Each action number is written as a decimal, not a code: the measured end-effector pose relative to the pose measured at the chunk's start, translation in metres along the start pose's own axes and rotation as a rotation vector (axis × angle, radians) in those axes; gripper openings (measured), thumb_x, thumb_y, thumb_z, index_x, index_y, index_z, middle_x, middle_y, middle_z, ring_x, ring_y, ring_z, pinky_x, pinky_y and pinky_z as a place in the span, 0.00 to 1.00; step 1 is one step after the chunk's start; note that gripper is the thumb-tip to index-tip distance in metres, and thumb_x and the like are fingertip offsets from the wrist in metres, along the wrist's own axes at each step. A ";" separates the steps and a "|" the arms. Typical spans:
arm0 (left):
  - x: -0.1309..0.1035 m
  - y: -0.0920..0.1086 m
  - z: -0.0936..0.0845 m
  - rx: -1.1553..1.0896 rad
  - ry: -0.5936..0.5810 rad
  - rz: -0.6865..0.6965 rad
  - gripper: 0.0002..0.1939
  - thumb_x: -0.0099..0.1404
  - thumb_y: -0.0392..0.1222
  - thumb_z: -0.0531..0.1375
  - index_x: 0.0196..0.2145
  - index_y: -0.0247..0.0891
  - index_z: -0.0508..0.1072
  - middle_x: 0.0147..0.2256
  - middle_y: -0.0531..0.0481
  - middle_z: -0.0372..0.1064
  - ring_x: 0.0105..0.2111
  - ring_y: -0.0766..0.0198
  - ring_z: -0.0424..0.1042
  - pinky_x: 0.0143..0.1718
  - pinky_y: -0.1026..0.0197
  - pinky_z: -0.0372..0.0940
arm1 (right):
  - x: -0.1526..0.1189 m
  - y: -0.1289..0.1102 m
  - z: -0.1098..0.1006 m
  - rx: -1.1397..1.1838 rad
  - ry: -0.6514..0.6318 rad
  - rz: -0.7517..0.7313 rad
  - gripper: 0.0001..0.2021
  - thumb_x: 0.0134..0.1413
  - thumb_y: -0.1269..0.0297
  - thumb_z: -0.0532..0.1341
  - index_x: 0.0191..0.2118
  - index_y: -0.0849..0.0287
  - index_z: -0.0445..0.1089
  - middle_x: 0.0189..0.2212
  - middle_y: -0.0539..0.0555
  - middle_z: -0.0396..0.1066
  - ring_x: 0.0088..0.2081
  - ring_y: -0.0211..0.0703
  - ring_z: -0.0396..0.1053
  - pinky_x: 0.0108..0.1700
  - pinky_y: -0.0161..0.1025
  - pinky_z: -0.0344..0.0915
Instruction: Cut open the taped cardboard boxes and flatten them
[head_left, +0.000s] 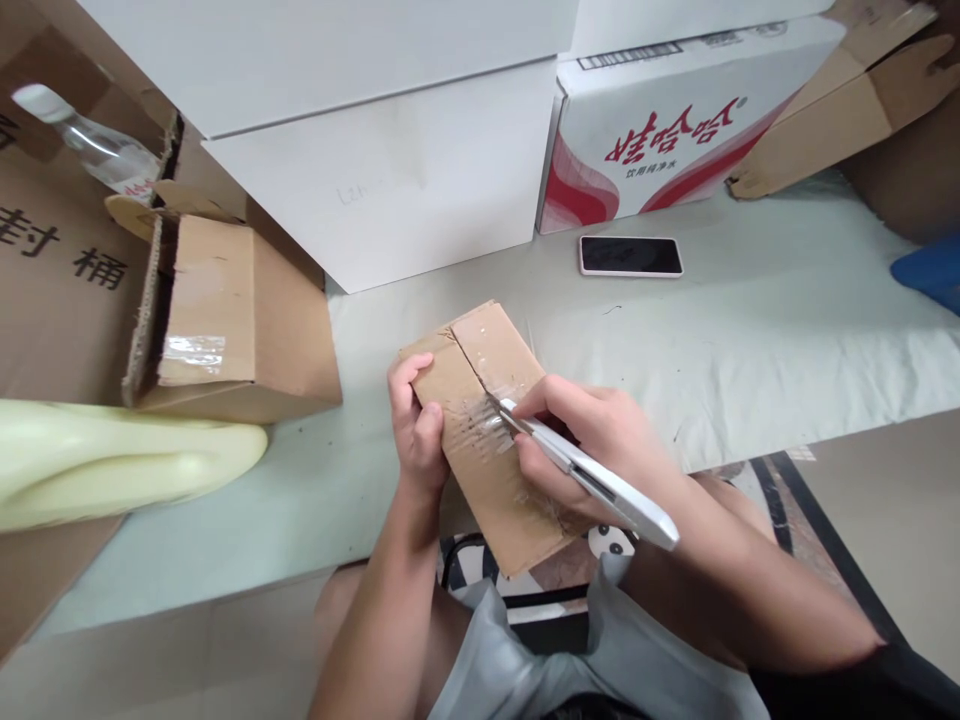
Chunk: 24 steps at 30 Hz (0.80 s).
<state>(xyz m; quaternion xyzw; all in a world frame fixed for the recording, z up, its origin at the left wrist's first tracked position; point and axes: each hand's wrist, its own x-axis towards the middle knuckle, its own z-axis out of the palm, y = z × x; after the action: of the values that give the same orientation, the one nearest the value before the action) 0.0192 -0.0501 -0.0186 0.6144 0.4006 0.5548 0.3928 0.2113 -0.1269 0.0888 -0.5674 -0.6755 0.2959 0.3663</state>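
A small brown cardboard box (pixel 480 430) is tilted over the near edge of the table, with clear tape across its middle seam. My left hand (pixel 420 425) grips its left side, fingers curled over the edge. In my right hand (pixel 585 430) is a white utility knife (pixel 600 480), held much like a pen. The blade tip touches the seam near the tape, and the seam stands slightly parted above it. My right palm hides part of the box's right side.
A phone (pixel 630 256) lies on the green-covered table (pixel 750 340). White boxes (pixel 405 190) and a red-and-white carton (pixel 675 130) stand behind. At left are an open cardboard box (pixel 292 330), a plastic bottle (pixel 112 150) and a pale yellow object (pixel 127 460).
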 end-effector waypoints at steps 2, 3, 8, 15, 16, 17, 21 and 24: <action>-0.001 -0.001 0.000 -0.004 0.005 -0.010 0.25 0.67 0.62 0.58 0.56 0.47 0.69 0.56 0.44 0.67 0.56 0.45 0.67 0.59 0.43 0.65 | 0.000 0.000 -0.002 0.047 -0.008 -0.021 0.05 0.58 0.61 0.60 0.35 0.53 0.61 0.23 0.44 0.65 0.21 0.34 0.57 0.27 0.34 0.57; -0.001 -0.002 0.001 -0.016 0.007 -0.015 0.25 0.67 0.62 0.59 0.56 0.47 0.69 0.56 0.44 0.67 0.57 0.45 0.67 0.59 0.42 0.64 | -0.001 0.001 -0.003 0.061 -0.006 -0.028 0.06 0.57 0.62 0.60 0.35 0.53 0.61 0.22 0.44 0.64 0.21 0.33 0.57 0.26 0.34 0.57; -0.001 -0.005 0.002 -0.060 0.014 -0.005 0.25 0.67 0.62 0.59 0.56 0.48 0.69 0.55 0.45 0.67 0.56 0.46 0.67 0.58 0.44 0.65 | -0.002 0.002 -0.004 0.090 0.008 -0.038 0.05 0.56 0.63 0.59 0.35 0.52 0.60 0.21 0.42 0.62 0.20 0.33 0.56 0.26 0.34 0.57; -0.002 -0.009 0.002 -0.051 0.017 -0.024 0.25 0.67 0.61 0.58 0.57 0.50 0.68 0.58 0.46 0.67 0.57 0.46 0.68 0.58 0.44 0.65 | -0.002 0.004 -0.002 0.111 0.088 -0.091 0.04 0.56 0.64 0.59 0.35 0.52 0.60 0.20 0.41 0.62 0.19 0.33 0.57 0.24 0.34 0.56; -0.002 -0.009 0.002 -0.036 0.022 -0.020 0.25 0.67 0.61 0.58 0.58 0.50 0.68 0.58 0.45 0.66 0.58 0.46 0.67 0.58 0.44 0.65 | -0.003 0.004 -0.001 0.111 0.105 -0.101 0.04 0.56 0.65 0.58 0.35 0.52 0.60 0.20 0.41 0.62 0.19 0.32 0.56 0.24 0.33 0.55; -0.003 -0.009 0.002 -0.029 0.024 -0.018 0.25 0.67 0.61 0.58 0.58 0.49 0.67 0.58 0.45 0.66 0.58 0.46 0.67 0.59 0.43 0.65 | -0.003 0.004 -0.001 0.108 0.117 -0.106 0.04 0.55 0.66 0.58 0.35 0.52 0.60 0.20 0.41 0.61 0.19 0.32 0.56 0.24 0.33 0.55; -0.003 -0.007 0.002 -0.053 0.021 -0.035 0.25 0.67 0.60 0.57 0.58 0.49 0.68 0.58 0.45 0.67 0.57 0.46 0.68 0.57 0.44 0.66 | -0.003 0.003 0.000 0.095 0.132 -0.090 0.05 0.53 0.68 0.58 0.34 0.52 0.60 0.19 0.41 0.62 0.19 0.32 0.56 0.23 0.33 0.54; -0.002 -0.007 0.002 -0.033 0.031 -0.011 0.25 0.67 0.60 0.58 0.57 0.48 0.69 0.57 0.45 0.68 0.56 0.47 0.69 0.56 0.45 0.67 | -0.003 0.002 0.000 0.105 0.169 -0.084 0.05 0.52 0.68 0.57 0.33 0.52 0.58 0.18 0.40 0.60 0.18 0.31 0.54 0.22 0.32 0.52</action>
<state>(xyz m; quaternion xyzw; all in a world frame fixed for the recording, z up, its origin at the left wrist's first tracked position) 0.0206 -0.0493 -0.0257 0.5970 0.4008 0.5684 0.3998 0.2124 -0.1293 0.0870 -0.5415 -0.6491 0.2661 0.4633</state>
